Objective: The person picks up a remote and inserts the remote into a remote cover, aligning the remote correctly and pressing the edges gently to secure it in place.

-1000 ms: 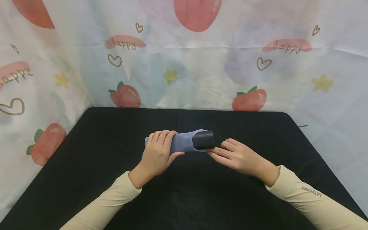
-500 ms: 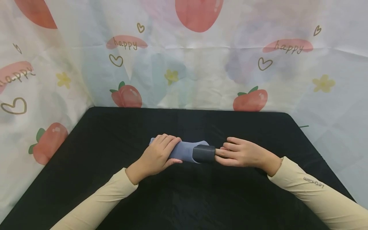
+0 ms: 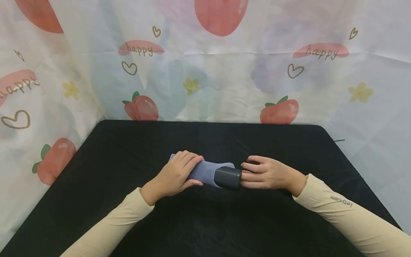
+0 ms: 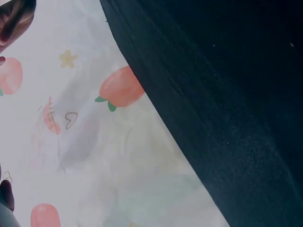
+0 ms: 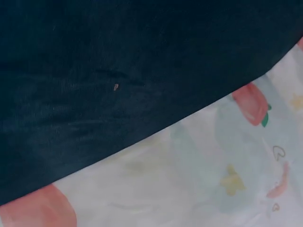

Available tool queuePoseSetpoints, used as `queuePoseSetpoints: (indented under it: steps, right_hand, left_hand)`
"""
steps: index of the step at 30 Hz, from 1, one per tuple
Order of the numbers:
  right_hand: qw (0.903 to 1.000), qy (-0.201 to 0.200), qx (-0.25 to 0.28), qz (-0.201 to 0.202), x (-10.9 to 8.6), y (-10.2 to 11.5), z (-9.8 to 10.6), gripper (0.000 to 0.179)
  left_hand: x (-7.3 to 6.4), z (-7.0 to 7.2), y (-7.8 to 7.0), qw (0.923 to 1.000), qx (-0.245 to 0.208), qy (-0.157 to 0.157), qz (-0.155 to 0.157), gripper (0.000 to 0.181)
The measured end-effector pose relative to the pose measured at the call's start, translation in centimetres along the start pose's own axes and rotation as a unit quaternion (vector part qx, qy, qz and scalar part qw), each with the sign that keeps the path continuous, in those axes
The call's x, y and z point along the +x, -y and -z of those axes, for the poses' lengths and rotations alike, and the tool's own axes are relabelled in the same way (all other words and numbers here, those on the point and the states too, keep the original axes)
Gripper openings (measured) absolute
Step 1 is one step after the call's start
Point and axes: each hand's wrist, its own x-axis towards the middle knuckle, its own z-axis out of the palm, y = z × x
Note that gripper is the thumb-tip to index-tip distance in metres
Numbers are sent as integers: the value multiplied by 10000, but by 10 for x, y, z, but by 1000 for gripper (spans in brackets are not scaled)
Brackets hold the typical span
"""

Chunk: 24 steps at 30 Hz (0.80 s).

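Note:
A long blue-grey object (image 3: 205, 172) with a dark block-shaped end piece (image 3: 228, 177) is held over the black table; its exact kind is unclear. My left hand (image 3: 174, 173) grips its left part, fingers over the top and thumb along the near side. My right hand (image 3: 269, 174) is at the dark end, where the tips of the thumb and a forward finger touch the end face; the other fingers are spread and loosely bent. Whether those tips pinch anything small is hidden. Only bits of fingers (image 4: 16, 21) show at the edge of the left wrist view.
The black cloth-covered table (image 3: 205, 225) stretches below both hands. Behind and to the sides hangs a pale curtain (image 3: 218, 89) printed with peaches, hearts and flowers. A tiny speck (image 5: 116, 87) lies on the cloth in the right wrist view.
Both hands and the object have come down and nearer, and its dark end now tilts downward. The right fingers have shifted from below the end piece to its end face.

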Motion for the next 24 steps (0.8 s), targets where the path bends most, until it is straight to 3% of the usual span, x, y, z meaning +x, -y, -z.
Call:
queuePoseSetpoints:
  steps: [6,9,24]
  right_hand:
    - [9945,1022,-222,-67,1,-1,7,22]
    - [9903,1299,-459,-169,0,-4,12,23]
    - [9813,1645,-989,-148,0,-5,23,25]
  left_hand:
    - [-4,1,1,10000,23,-47,-44,58]
    - [-5,0,1,9998,119,-31,-166,58]
    - [-5,9,-1,9956,933,-96,-84,57]
